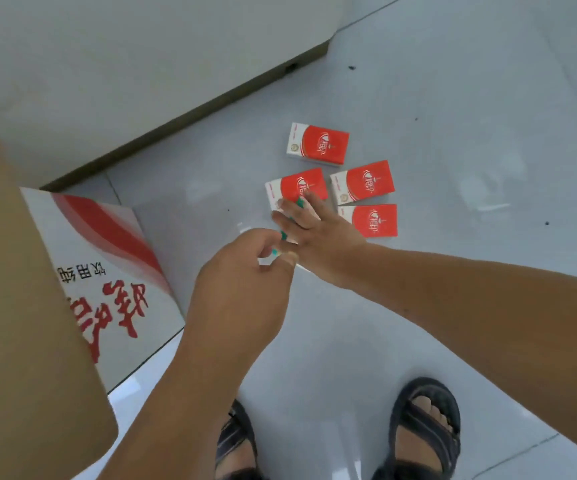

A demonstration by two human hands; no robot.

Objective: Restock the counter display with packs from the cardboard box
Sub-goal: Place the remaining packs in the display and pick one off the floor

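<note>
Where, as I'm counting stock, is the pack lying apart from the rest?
Head view: the lone pack lies on the floor, upper centre, beyond the three clustered packs, towards the wall.

Grey tiled floor (487,116) — four red packs (318,143), cardboard box (107,271).

Four red-and-white card packs (317,144) lie on the tiled floor (453,133) at one o'clock; brown cardboard box (20,306) at nine.

Bright, soft light leaves faint glare on the glossy floor (349,341), with slight blur and bowed edges.
</note>
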